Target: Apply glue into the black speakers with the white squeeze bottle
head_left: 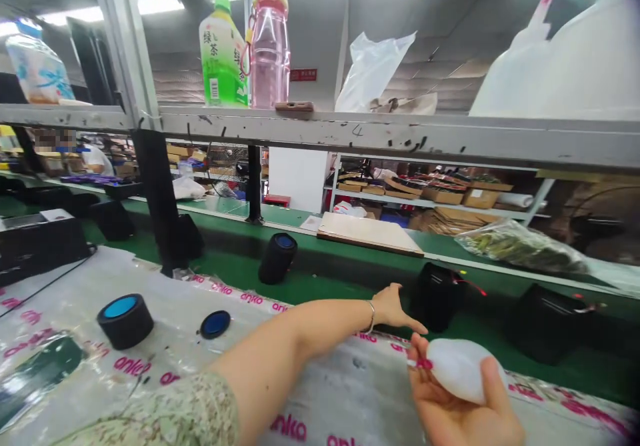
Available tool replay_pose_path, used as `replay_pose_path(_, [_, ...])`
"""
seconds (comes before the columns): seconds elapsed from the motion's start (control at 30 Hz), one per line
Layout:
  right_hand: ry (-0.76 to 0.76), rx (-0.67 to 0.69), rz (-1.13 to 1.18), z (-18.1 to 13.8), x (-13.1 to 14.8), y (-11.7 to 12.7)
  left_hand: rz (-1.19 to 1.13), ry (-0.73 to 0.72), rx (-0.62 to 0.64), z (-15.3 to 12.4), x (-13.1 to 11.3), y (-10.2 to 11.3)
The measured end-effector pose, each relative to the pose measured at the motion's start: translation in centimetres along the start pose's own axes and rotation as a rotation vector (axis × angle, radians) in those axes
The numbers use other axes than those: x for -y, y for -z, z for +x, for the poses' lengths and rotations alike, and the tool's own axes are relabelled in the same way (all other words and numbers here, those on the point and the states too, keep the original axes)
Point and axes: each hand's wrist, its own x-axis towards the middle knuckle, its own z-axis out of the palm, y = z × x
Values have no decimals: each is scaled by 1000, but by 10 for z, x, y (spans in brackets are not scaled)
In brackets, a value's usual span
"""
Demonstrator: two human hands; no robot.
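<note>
My left hand reaches out over the green belt, its thumb and fingers spread and nothing in them. Just beyond its fingertips stands a black box-shaped housing with a short red wire at its top. At the lower right, my right hand is wrapped around a small white squeeze bottle. The bottle lies tilted on its side, its red-stained nozzle pointing left. Left of my forearm, a black cylinder with a blue inner face and a flat black disc with a blue centre rest on the plastic-covered bench.
A black speaker-like cylinder stands on the belt, and another black housing sits farther right. Above runs a metal shelf carrying drink bottles and large white bottles. A dark post rises on the left.
</note>
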Motion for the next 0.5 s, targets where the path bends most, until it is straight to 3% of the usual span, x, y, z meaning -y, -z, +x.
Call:
replay_pose_path(0.13, [0, -5, 36, -4, 5, -4, -93, 37, -6, 26, -15, -28])
replay_pose_path(0.27, [13, -14, 40, -4, 6, -7, -103, 122, -67, 28, -26, -35])
replay_pose_path(0.4, [34, -8, 9, -3, 11, -4, -87, 151, -108, 2, -28, -22])
replay_pose_path(0.5, [81, 16, -39, 0, 15, 3, -54, 177, -97, -27, -19, 4])
